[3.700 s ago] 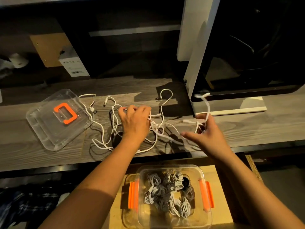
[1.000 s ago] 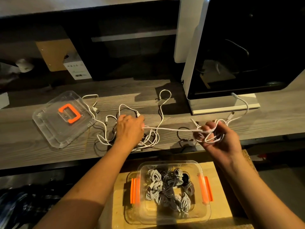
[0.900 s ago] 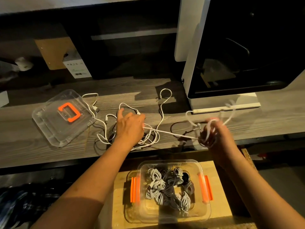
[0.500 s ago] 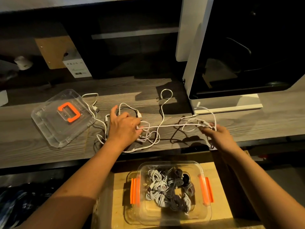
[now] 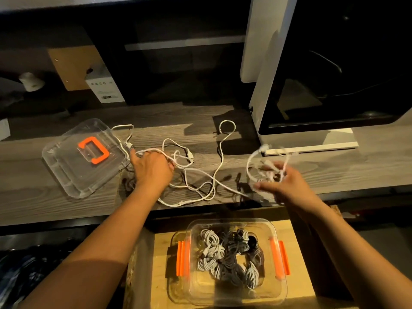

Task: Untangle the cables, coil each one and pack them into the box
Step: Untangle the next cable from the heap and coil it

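Left grip (image 5: 151,170) rested on the tangled white cables (image 5: 200,188) on the grey wood-grain desk (image 5: 33,197); whether it clasped a strand could not be told. Right grip (image 5: 287,184), at 3 o'clock, was curled around a blurred bundle of white cable loops (image 5: 252,168). The clear plastic box with orange clasps (image 5: 278,286), at 6 o'clock, held coiled pale cables (image 5: 211,253).

Two bare hands, two bare forearms. Left hand (image 5: 151,170): back of the hand faces the camera, knuckles and fingers (image 5: 156,159) sharp, wrist behind them uncovered. Right hand (image 5: 287,181): fingertips motion-blurred, nails unreadable, wrist behind them uncovered too. Left forearm (image 5: 107,237) and right forearm (image 5: 347,241) bare from the fingers' end back to the frame edge, far parts shadowed.
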### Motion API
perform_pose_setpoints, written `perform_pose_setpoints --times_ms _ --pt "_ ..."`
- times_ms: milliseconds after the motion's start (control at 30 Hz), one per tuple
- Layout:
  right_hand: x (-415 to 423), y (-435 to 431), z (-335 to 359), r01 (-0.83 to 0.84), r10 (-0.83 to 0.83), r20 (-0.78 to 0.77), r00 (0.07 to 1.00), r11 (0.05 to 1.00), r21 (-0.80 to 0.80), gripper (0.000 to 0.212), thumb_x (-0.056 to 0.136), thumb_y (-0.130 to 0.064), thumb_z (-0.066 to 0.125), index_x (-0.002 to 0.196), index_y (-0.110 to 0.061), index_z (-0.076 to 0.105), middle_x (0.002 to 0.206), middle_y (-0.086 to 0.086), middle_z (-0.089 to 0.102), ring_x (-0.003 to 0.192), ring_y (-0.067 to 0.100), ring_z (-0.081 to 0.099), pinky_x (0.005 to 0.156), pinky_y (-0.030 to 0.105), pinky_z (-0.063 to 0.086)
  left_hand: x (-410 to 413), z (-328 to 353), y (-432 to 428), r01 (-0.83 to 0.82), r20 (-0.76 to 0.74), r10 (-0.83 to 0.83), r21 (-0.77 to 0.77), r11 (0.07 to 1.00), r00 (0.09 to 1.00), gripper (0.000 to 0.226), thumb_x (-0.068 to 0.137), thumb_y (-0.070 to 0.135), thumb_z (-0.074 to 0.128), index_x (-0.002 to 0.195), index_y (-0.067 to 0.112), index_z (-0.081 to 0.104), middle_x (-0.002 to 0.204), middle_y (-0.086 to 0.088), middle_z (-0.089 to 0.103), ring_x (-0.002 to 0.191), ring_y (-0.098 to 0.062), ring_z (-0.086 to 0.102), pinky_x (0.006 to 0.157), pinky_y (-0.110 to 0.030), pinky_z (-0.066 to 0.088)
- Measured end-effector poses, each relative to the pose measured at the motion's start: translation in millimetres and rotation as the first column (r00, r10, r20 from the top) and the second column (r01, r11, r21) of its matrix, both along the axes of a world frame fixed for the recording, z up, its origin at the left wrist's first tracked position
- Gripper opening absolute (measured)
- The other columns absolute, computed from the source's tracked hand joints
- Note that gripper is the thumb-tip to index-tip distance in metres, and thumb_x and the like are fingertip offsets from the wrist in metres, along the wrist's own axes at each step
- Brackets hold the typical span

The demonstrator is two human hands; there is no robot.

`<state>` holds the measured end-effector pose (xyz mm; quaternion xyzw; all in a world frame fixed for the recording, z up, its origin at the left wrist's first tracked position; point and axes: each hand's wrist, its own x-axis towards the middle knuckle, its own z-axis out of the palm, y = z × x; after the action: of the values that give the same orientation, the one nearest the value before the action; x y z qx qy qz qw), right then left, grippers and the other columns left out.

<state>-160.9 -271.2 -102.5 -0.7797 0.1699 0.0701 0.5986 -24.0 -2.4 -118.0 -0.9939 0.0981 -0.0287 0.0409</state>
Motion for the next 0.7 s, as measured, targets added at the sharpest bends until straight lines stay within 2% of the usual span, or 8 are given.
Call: perform_pose_setpoints --times_ms 33,67,133,167,300,500,567,700 --pt "0.5 -1.2 -3.5 -0.167 0.151 -0.088 0.985 0.958 -0.233 0.027 0.077 -0.016 0.075 0.099 -0.017 0.060 0.083 -0.001 0.066 0.069 0.008 0.063 0.063 0.029 0.054 4.1 1.7 2.7 -0.019 -0.004 0.019 -0.016 1.000 1.000 0.028 0.092 0.040 0.046 0.097 0.022 0.067 0.106 -0.001 0.063 0.108 -0.022 0.053 0.109 -0.049 0.017" --pt "1.4 -0.8 -5.1 -0.303 0.236 -0.201 0.951 0.844 -0.442 0.024 0.077 -0.022 0.076 0.096 -0.017 0.063 0.085 -0.001 0.067 0.074 0.010 0.063 0.069 0.033 0.055 6.8 3.3 4.2 -0.015 -0.011 0.014 -0.032 0.999 1.000 0.027 0.091 0.040 0.049 0.094 0.021 0.066 0.105 -0.001 0.061 0.108 -0.023 0.052 0.108 -0.049 0.019" --pt "2.8 2.2 -6.0 -0.434 0.287 -0.326 0.901 0.627 -0.648 0.020 0.081 -0.032 0.071 0.094 -0.018 0.065 0.085 0.000 0.066 0.076 0.013 0.061 0.071 0.034 0.053 8.1 6.4 3.5 0.046 -0.037 -0.049 -0.067 0.997 0.998 0.024 0.088 0.040 0.055 0.093 0.019 0.065 0.106 -0.002 0.058 0.109 -0.024 0.051 0.102 -0.044 0.026" --pt "3.7 3.4 -8.1 -0.433 0.277 -0.333 0.901 0.586 -0.685 0.019 0.084 -0.034 0.067 0.095 -0.018 0.065 0.086 0.001 0.066 0.077 0.015 0.060 0.070 0.034 0.052 6.7 7.3 2.1 0.092 -0.059 -0.097 -0.090 0.992 0.994 0.023 0.087 0.038 0.057 0.095 0.018 0.065 0.108 -0.003 0.058 0.108 -0.025 0.052 0.097 -0.040 0.032" --pt "3.3 -4.8 -5.2 -0.256 0.106 -0.246 0.963 0.638 -0.727 0.027 0.085 -0.037 0.065 0.103 -0.019 0.061 0.094 0.005 0.065 0.083 0.020 0.059 0.069 0.032 0.048 -6.3 9.6 -8.3 0.254 -0.112 -0.281 -0.210 0.944 0.953 0.019 0.087 0.025 0.057 0.102 0.014 0.063 0.109 -0.005 0.058 0.106 -0.026 0.054 0.083 -0.031 0.040" --pt "1.6 -23.0 -1.9 -0.361 0.017 -0.461 0.887 0.647 -0.671 0.091 0.069 -0.052 0.075 0.140 -0.012 0.033 0.139 0.015 0.044 0.123 0.031 0.047 0.100 0.040 0.043 -22.8 13.2 -31.7 0.240 -0.147 -0.360 -0.512 0.825 0.921 0.020 0.082 0.011 0.060 0.101 0.011 0.061 0.103 -0.006 0.054 0.098 -0.027 0.054 0.084 -0.034 0.044" --pt "2.5 -22.4 3.9 -0.351 -0.028 -0.479 0.877 0.644 -0.680 0.094 0.071 -0.060 0.068 0.140 -0.008 0.030 0.144 0.016 0.038 0.128 0.032 0.041 0.104 0.042 0.039 -26.8 15.1 -39.8 0.221 -0.137 -0.349 -0.553 0.803 0.927 0.021 0.082 0.008 0.059 0.103 0.010 0.061 0.105 -0.006 0.054 0.097 -0.025 0.055 0.086 -0.035 0.045" --pt "6.3 -10.2 28.1 -0.356 0.006 -0.434 0.901 0.585 -0.729 0.083 0.079 -0.056 0.063 0.142 -0.013 0.032 0.150 0.013 0.029 0.135 0.033 0.032 0.109 0.048 0.034 -33.3 15.5 -52.0 0.181 -0.099 -0.332 -0.679 0.712 0.938 0.023 0.081 0.000 0.059 0.101 0.011 0.063 0.097 0.001 0.053 0.091 -0.012 0.052 0.084 -0.024 0.041"
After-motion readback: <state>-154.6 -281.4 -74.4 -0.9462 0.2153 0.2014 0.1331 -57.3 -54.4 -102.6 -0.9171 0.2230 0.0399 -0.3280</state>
